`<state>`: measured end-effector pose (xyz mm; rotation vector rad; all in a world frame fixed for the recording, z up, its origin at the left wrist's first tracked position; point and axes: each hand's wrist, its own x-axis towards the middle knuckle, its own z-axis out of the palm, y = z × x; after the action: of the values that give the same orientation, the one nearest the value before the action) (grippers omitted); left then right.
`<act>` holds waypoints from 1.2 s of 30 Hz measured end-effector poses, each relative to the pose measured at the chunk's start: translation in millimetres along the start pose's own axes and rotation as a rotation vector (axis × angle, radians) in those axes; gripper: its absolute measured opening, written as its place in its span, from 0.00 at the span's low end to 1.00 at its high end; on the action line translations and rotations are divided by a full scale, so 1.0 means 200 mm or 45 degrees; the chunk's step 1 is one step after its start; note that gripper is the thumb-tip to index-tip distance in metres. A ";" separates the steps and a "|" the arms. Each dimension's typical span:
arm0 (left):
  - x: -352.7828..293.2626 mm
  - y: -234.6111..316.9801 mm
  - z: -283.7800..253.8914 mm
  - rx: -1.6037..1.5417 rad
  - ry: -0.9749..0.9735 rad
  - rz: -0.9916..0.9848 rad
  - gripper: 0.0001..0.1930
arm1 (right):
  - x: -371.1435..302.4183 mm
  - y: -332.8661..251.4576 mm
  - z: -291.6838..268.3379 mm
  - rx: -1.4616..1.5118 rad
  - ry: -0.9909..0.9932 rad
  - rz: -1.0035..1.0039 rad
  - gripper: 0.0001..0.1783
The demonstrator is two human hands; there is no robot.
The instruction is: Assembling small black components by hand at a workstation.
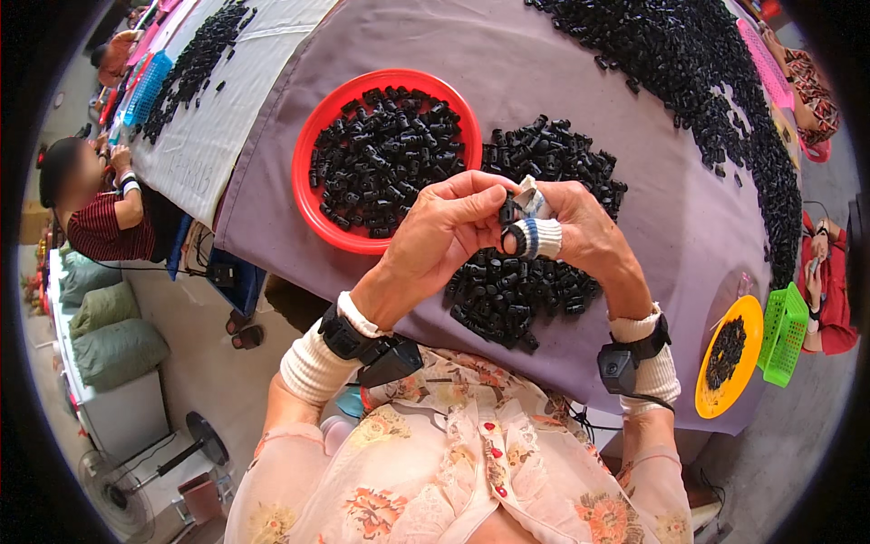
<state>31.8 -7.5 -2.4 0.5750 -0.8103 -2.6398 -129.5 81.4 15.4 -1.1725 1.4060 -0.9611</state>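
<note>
My two hands meet above a heap of small black plastic parts (535, 295) on the mauve tablecloth. One short, cylinder-like black plastic part (508, 214) is pinched in my left hand (439, 227), between thumb and fingers. My right hand (584, 227) closes on the same part from the other side, its thumb and a finger wrapped in whitish covers, one with blue stripes (542, 238). Fingers hide much of the part. Just left of my hands, a red round basin (304, 195) is filled with similar black parts.
A large spread of black parts (671, 54) covers the far right of the table. At the right edge lie a yellow plate (705, 399) with small dark pieces and a green basket (783, 335). A co-worker (109, 213) sits at the left; other people are at the right.
</note>
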 end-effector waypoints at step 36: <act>0.00 -0.02 -0.01 0.131 0.038 0.048 0.10 | 0.00 0.06 0.06 -0.137 0.088 -0.089 0.18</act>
<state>30.9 -5.2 -6.4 0.6181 -0.9434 -2.5610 -120.5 84.6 2.2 -1.2861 1.4957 -0.9934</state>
